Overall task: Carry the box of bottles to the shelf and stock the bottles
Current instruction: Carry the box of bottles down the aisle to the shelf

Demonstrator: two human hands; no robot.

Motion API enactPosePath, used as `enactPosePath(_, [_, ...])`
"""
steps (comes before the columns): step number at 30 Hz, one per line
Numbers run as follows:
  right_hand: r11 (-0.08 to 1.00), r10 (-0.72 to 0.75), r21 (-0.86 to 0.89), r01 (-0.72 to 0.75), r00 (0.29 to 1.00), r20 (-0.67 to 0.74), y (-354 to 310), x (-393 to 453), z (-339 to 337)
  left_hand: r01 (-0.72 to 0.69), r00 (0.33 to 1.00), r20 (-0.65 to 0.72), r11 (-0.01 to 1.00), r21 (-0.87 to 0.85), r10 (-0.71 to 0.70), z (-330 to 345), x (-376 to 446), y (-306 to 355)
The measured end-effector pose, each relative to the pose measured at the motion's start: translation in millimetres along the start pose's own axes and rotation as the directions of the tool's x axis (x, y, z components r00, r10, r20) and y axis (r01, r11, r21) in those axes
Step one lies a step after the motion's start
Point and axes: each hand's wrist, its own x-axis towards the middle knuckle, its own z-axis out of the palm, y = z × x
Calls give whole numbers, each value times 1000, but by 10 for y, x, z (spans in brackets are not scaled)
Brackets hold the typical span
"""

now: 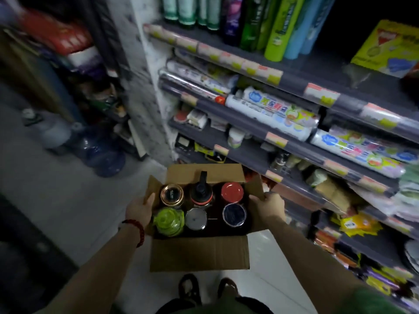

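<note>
An open cardboard box (199, 254) hangs in front of me above the floor, flaps spread. Inside stand several bottles seen from above: a gold-rimmed lid (171, 194), a black pump top (202, 189), a red lid (232, 192), a green cap (168, 220), a silver lid (196, 219) and a dark blue lid (234, 215). My left hand (140, 208) grips the box's left side. On the right side, my right hand (268, 206) grips the wall below the side flap. The shelf unit (306, 150) rises just right of the box.
The shelves hold rolls of plastic wrap (272, 114), tall spray cans (276, 30) on top and small packaged goods lower down. Large water jugs (99, 152) stand on the floor at left beside a white pillar (145, 87). My feet (208, 291) show below the box.
</note>
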Motion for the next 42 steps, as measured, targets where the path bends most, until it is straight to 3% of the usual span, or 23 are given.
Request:
enactPosePath(7, [957, -209, -150, 248, 949, 238, -530, 287, 492, 185, 967, -165, 981, -57, -192, -309, -234, -463])
enactPosePath(14, [826, -389, -197, 528, 787, 480, -953, 426, 923, 421, 818, -260, 842, -339, -513, -141, -734, -869])
enactPosePath(19, [724, -442, -235, 649, 697, 565, -1019, 392, 1303, 528, 757, -250, 790, -311, -604, -29, -992, -1107])
enactPosePath(30, [730, -423, -221, 647, 681, 597, -681, 730, 2365, 545, 701, -231, 715, -438, -675, 314, -446, -1773])
enactPosePath(38, [688, -441, -253, 680, 669, 599, -173, 1479, 3683, 520, 646, -271, 672, -528, -713, 1245, 528, -2582])
enactPosePath(42, [669, -463, -267, 694, 669, 581, 192, 1844, 4311, 489, 663, -296, 697, -525, -688, 1721, 1011, -3173])
